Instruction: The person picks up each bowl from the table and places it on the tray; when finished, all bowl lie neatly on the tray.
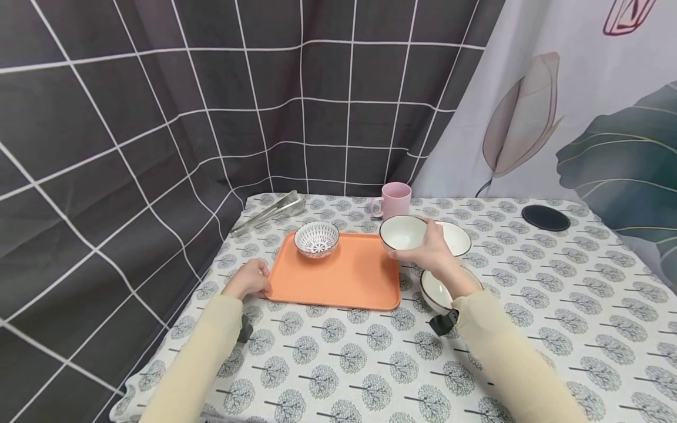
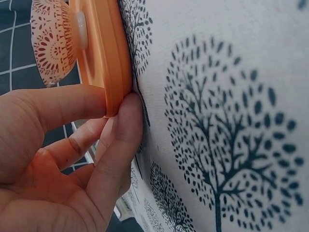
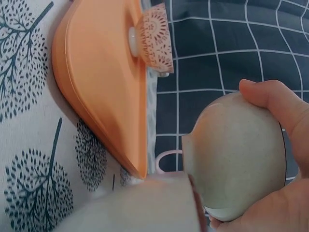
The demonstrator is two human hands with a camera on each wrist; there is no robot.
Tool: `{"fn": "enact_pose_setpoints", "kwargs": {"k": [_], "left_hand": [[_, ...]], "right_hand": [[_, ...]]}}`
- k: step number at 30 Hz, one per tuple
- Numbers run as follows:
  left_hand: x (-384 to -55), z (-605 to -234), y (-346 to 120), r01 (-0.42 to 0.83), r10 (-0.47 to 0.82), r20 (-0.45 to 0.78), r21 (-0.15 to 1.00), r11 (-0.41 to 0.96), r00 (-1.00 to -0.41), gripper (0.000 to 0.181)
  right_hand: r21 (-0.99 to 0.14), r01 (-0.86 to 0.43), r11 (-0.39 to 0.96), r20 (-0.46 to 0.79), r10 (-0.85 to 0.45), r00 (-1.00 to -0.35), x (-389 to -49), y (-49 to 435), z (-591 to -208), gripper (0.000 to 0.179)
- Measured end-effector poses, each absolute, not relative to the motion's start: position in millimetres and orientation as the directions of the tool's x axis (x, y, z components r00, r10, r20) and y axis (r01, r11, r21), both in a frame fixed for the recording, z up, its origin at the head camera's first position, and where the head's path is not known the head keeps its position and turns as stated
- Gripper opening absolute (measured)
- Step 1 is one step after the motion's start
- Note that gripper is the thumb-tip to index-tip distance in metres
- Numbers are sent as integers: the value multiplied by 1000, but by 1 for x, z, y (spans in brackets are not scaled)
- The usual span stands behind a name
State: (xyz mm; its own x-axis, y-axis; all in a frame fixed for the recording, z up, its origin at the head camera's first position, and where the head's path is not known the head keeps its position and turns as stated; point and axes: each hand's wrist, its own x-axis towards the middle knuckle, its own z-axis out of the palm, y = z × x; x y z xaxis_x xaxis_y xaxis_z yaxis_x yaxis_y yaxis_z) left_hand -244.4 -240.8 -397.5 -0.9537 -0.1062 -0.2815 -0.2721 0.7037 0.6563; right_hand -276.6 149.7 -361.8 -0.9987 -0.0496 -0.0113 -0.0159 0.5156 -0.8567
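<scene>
My left hand (image 1: 248, 279) pinches the left edge of an orange tray (image 1: 333, 279); the left wrist view has the thumb on the rim (image 2: 116, 63) and a finger beneath it. A small patterned bowl (image 1: 317, 239) stands on the tray's far left part. With thumb and fingers spread across its rim, my right hand (image 1: 435, 251) grips a pale, dark-rimmed bowl (image 1: 400, 232) over the tray's far right corner. In the right wrist view this bowl (image 3: 236, 154) is raised above the tray surface (image 3: 106, 82).
A second dark-rimmed bowl (image 1: 435, 291) sits under my right wrist, partly hidden, with a white dish (image 1: 457, 239) behind it. A pink mug (image 1: 396, 201) stands at the back. Metal tongs (image 1: 267, 215) lie back left; a black disc (image 1: 546, 217) lies back right.
</scene>
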Motion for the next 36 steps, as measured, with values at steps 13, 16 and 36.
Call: {"fn": "enact_pose_setpoints", "kwargs": {"k": [13, 16, 36], "left_hand": [[-243, -397, -242, -269, -97, -285, 658, 703, -954, 27], [-243, -397, -241, -269, -95, -287, 659, 702, -953, 26], [-246, -401, -242, -259, -78, -287, 672, 694, -955, 27]], "right_hand": [[-846, 23, 533, -53, -41, -998, -279, 136, -370, 132], [-842, 31, 538, -61, -38, -997, -281, 133, -373, 129], [-830, 13, 558, -24, -12, -1000, -290, 102, -388, 120]]}}
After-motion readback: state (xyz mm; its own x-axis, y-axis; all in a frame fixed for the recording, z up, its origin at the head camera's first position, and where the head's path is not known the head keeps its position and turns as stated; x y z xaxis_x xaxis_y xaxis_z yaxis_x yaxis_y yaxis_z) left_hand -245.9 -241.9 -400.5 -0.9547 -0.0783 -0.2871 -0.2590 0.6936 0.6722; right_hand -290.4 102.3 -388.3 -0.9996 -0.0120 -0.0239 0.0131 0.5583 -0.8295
